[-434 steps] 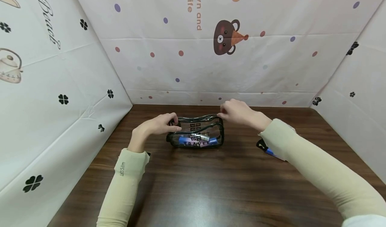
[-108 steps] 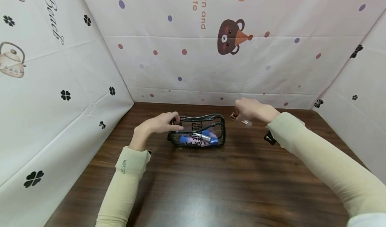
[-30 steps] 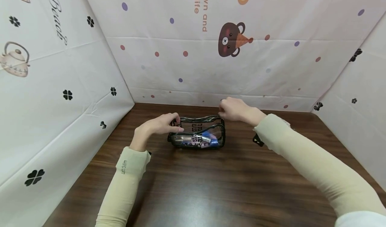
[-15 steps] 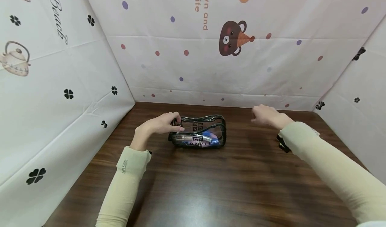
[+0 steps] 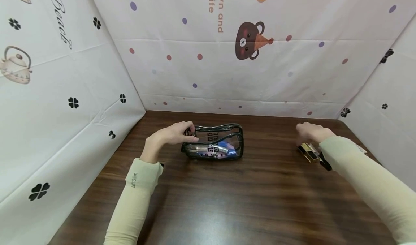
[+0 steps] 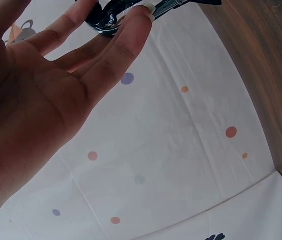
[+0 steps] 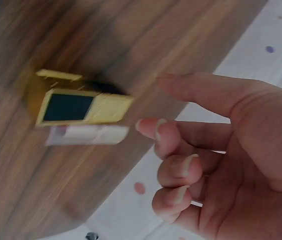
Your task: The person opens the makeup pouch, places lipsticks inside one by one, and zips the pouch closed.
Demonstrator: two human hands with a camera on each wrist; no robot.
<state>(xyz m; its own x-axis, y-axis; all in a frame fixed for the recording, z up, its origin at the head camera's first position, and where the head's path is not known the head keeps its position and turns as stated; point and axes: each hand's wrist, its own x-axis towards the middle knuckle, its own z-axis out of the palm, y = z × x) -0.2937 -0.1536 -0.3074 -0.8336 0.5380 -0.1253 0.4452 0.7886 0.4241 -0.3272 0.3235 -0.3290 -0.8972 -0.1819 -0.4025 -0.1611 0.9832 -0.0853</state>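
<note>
Pouch (image 5: 241,142), clear with black trim, sits mid-frame in the head view on the brown surface (image 5: 201,194). Print and glare make contents hard to sort; blue pieces (image 5: 231,153) show low right, silvery tube (image 5: 197,149) low left. Left hand (image 5: 172,133) pinches its upper left corner, covering that bit. Left wrist view cuts the pouch off at the top edge. Right hand (image 5: 313,132), right of frame, holds nothing, fingers loosely bent, near gold case (image 7: 68,107) with dark panels, blurred, can't tell if one piece or two. Pale tube (image 7: 96,135) just beside it, kind unclear. Head view: hand partly hides the case. Black bit (image 5: 325,162) by right cuff (image 5: 336,153), can't make out.
</note>
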